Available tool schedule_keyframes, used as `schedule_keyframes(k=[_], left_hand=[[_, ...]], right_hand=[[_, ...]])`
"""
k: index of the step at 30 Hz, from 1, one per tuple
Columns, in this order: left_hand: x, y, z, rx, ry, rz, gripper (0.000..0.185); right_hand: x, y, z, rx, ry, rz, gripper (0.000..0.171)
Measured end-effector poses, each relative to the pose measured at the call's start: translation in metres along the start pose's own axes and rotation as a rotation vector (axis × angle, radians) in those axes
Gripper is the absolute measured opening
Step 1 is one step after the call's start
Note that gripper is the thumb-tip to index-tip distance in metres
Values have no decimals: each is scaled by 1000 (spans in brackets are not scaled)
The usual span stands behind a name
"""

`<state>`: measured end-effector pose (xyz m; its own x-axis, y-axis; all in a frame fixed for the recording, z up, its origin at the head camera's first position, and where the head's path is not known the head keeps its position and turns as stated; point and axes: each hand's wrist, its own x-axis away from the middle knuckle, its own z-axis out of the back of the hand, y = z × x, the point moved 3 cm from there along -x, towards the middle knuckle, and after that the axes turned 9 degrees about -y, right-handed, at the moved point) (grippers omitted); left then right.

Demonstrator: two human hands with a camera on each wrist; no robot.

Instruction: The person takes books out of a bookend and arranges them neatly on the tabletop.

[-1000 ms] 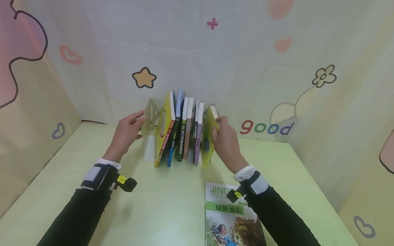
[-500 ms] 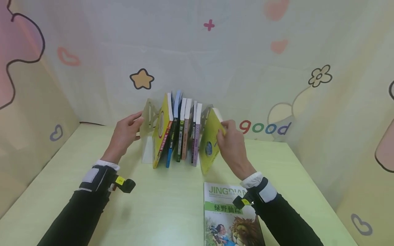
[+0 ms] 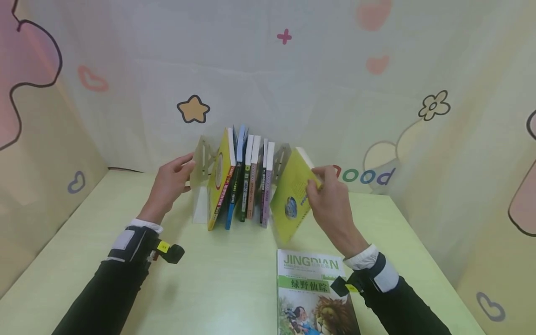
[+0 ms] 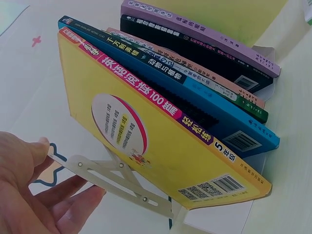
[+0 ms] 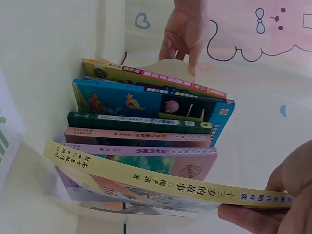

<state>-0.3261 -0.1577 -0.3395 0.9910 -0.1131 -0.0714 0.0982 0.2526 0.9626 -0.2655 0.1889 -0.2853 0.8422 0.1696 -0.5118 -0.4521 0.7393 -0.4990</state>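
Note:
A row of upright books (image 3: pixel 247 179) stands in a folding bookend on the green table (image 3: pixel 217 279). My left hand (image 3: pixel 186 173) pinches the bookend's left plate (image 3: pixel 201 160), thumb on top and fingers underneath (image 4: pixel 73 192), beside the yellow book (image 4: pixel 161 146). My right hand (image 3: pixel 315 188) grips the top corner of a yellow-green book (image 3: pixel 293 195), which leans out to the right, away from the purple book (image 3: pixel 268 186). In the right wrist view my fingers (image 5: pixel 273 212) hold that book's spine (image 5: pixel 165 183), with the row behind it and my left hand (image 5: pixel 183 29) at the far end.
A picture book with a lion cover (image 3: pixel 311 298) lies flat near the table's front, just under my right forearm. Patterned walls (image 3: pixel 377 116) close in the table at the back and both sides. The bookend's right plate (image 3: pixel 281 160) stands behind the tilted book.
My right hand has drawn the yellow-green book's top out to the right and toward me, so it tilts further from the row. The left hand has stayed on the bookend plate.

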Motion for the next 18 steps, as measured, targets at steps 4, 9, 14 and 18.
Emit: schedule_keyframes(k=[4, 9, 14, 18], left_hand=[[0, 0, -1, -2, 6, -3, 52], [0, 1, -2, 5, 5, -18, 51], [0, 2, -2, -2, 7, -13, 52], [0, 2, -2, -2, 9, -9, 52]], right_hand=[[6, -6, 9, 12, 15, 33, 24], [15, -13, 19, 19, 20, 73, 25], [22, -20, 28, 16, 34, 107, 27], [26, -25, 32, 17, 43, 120, 26]])
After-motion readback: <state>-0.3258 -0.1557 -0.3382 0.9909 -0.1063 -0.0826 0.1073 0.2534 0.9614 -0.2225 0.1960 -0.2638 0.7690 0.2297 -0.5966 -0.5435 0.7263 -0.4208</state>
